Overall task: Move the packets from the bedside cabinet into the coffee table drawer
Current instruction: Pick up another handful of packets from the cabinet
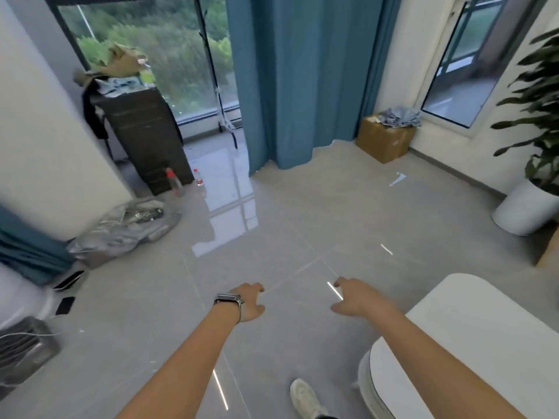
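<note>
1. White shoe (305, 399), lowest in view, planted on the grey tiled floor (272, 237); the person stands.
2. White rounded table (484, 328), lower right, just beside the right forearm. Probably the coffee table; no drawer front shows from this angle.
3. Left hand (246, 302), with a wristwatch (228, 298), held out over the floor; fingers loosely curled, grasping nothing.
4. Right hand (355, 299), likewise extended; fingers relaxed and spread, empty.
5. Grey plastic bag (127, 228) on the floor at left; two bottles (174, 181) stand beyond it.
6. Dark cabinet (142, 137), far left by the window, its top heaped with crumpled items (121, 77) too blurred to identify. It may be the bedside cabinet; no packets can be made out anywhere.
7. Blue curtain (302, 80), cardboard box (384, 137) and potted plant (538, 131) close the far side.
8. Handling, as a judgement: packets should be light, soft and crinkly, perhaps slippery; pinch each by an edge or gather several flat between both palms.
</note>
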### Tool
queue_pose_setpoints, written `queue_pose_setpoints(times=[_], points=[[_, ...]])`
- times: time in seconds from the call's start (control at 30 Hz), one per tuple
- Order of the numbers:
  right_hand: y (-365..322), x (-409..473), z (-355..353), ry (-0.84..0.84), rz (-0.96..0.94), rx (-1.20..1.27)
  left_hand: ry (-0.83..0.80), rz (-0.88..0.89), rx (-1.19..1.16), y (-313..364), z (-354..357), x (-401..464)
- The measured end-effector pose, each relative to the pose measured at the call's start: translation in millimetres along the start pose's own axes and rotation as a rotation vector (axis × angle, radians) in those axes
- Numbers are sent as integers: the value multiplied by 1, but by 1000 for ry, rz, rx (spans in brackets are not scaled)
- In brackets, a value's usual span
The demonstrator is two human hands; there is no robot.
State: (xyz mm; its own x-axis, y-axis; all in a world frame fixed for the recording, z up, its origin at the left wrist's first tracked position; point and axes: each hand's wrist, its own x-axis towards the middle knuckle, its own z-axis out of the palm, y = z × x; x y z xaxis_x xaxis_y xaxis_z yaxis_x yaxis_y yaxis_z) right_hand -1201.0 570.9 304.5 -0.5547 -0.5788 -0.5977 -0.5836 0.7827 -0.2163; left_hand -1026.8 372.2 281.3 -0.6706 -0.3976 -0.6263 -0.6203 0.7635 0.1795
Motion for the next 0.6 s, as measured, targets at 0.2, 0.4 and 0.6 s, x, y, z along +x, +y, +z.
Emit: queue_pose_setpoints(times=[0.2, 0.4, 0.6], points=[[-89, 84, -52, -5, -208, -161, 28, -234, -147, -92, -28, 8], [-245, 152, -71, -64, -503, -396, 156, -509, -400, -198, -38, -35], [-448, 154, 0, -179, -826, -589, 206, -805, -636, -312, 3, -117]])
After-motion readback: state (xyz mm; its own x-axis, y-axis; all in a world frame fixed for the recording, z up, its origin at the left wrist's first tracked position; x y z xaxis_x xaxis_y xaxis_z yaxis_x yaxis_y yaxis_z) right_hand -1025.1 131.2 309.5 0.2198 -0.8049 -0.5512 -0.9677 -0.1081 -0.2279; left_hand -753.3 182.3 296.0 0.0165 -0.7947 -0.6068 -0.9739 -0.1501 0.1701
